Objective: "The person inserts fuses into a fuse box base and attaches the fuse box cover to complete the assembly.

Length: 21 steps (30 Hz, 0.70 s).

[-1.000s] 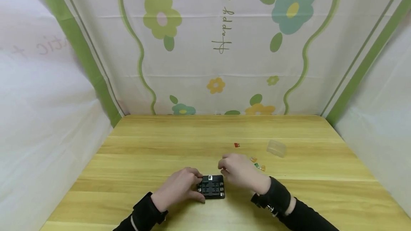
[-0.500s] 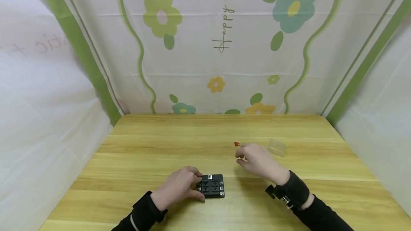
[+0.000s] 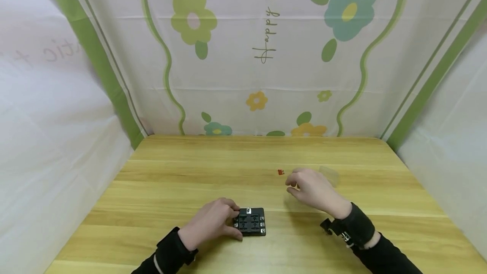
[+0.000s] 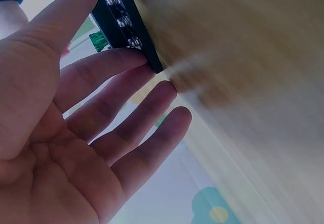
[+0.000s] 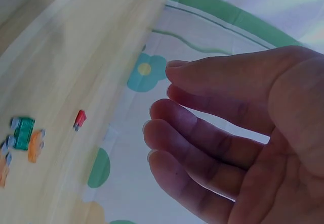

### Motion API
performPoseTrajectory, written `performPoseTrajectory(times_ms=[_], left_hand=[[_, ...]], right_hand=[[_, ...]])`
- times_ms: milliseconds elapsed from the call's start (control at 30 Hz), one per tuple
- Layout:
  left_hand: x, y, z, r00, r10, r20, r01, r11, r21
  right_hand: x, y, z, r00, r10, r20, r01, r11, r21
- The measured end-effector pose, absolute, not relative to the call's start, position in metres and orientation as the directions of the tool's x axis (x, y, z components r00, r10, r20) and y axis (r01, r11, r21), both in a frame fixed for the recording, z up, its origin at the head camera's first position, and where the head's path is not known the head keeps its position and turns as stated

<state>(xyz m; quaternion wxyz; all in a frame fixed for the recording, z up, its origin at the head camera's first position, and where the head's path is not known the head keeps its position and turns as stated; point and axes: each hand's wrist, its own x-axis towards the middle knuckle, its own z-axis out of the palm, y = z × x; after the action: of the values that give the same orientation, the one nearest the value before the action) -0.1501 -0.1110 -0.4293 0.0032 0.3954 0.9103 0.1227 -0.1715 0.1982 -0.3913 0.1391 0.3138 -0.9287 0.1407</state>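
Note:
My left hand (image 3: 213, 221) holds the left side of a black fuse block (image 3: 251, 222), thumb at its near corner and index finger at its far side. Metal screw terminals line the block's edge in the left wrist view, where the other fingers reach out loosely. To the right, my right hand (image 3: 310, 188) hovers over the table with bent fingers and nothing between thumb and fingertips. A red blade fuse (image 3: 280, 172) lies just left of its fingertips. A green blade fuse (image 5: 23, 133) and an orange blade fuse (image 5: 35, 145) show in the right wrist view; the hand hides them from the head view.
A clear plastic cover (image 3: 330, 176) lies just behind my right hand, partly overlapped by it. The wooden table (image 3: 182, 168) ends at a flower-printed cloth (image 3: 228, 54) at the back. White cloth walls stand at both sides.
My right hand has moved from beside the fuse block to the right and away from me, over the loose fuses. The left hand and fuse block have stayed in place.

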Motion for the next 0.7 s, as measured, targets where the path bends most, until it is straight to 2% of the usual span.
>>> performPoseTrajectory(times_ms=[700], left_hand=[[-0.149,-0.111,-0.431,-0.682,0.724,0.103,0.723,0.646,0.245]], right_hand=[[-0.168,0.237,-0.397,-0.758,-0.541,0.364,-0.625,0.762,-0.171]])
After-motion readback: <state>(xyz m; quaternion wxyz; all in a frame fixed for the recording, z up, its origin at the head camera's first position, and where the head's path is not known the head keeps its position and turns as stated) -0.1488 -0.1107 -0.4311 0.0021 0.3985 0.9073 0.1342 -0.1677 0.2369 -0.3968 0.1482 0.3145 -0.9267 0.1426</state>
